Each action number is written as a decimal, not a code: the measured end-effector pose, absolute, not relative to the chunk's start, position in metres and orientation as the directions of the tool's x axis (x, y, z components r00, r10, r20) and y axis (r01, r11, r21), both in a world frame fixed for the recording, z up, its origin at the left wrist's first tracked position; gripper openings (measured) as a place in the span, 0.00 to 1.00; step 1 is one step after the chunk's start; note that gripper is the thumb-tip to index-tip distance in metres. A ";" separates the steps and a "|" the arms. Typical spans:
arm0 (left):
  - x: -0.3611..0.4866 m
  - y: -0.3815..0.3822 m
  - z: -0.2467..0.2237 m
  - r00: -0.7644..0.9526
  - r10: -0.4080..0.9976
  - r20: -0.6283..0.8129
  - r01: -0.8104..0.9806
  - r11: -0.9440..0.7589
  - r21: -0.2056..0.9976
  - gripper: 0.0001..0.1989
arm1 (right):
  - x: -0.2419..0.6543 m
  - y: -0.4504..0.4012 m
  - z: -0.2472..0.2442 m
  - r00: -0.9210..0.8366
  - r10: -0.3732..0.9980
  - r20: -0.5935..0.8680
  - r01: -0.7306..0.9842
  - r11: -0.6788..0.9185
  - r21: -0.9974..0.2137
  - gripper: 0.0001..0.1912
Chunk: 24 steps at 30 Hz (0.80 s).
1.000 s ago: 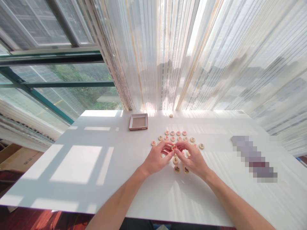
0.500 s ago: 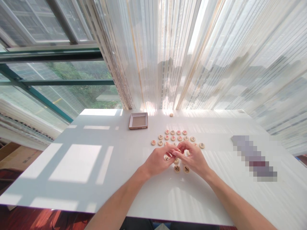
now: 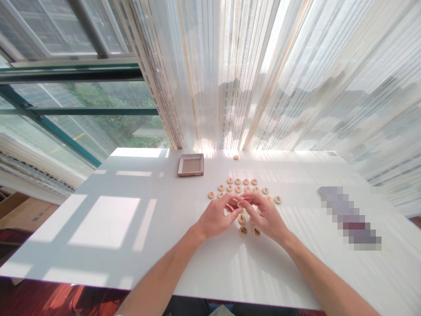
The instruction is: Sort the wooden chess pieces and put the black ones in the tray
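Observation:
Between the fingertips of both hands is a round wooden Chinese chess piece with a red character facing up. My left hand pinches it from the left, and my right hand has its fingers on it from the right. Several more pieces lie around the hands in rough rows, marked in red or black. Close to the wrists are a black-marked piece and another black-marked piece. My hands hide part of the middle rows.
An open shallow box stands at the back left of the white table. One lone piece lies near the far edge. A blurred-out object is on the right. Curtains and a window border the far side.
The red-marked piece between my fingers now shows its face, where fingers covered it before. My hands have moved slightly apart around it. The other pieces stay in place.

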State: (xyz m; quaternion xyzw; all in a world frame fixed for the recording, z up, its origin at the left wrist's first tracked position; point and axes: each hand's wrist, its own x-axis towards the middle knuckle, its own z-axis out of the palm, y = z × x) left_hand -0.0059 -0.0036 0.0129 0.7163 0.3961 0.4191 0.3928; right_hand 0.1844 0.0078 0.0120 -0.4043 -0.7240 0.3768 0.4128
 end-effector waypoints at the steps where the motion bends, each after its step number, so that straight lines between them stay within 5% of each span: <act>1: -0.006 -0.003 0.013 0.333 0.897 0.291 0.236 -0.378 0.895 0.12 | 0.185 0.008 0.012 -0.333 0.896 0.294 0.268 0.389 -0.881 0.09; 12: -0.007 -0.002 0.011 0.294 0.895 0.337 0.276 -0.417 0.866 0.10 | 0.188 0.013 0.012 -0.331 0.905 0.267 0.314 0.372 -0.874 0.11; 24: -0.027 0.016 0.009 -0.017 0.914 0.404 0.435 -0.357 0.827 0.07 | 0.208 0.031 0.009 -0.212 0.953 0.215 0.237 0.264 -0.935 0.16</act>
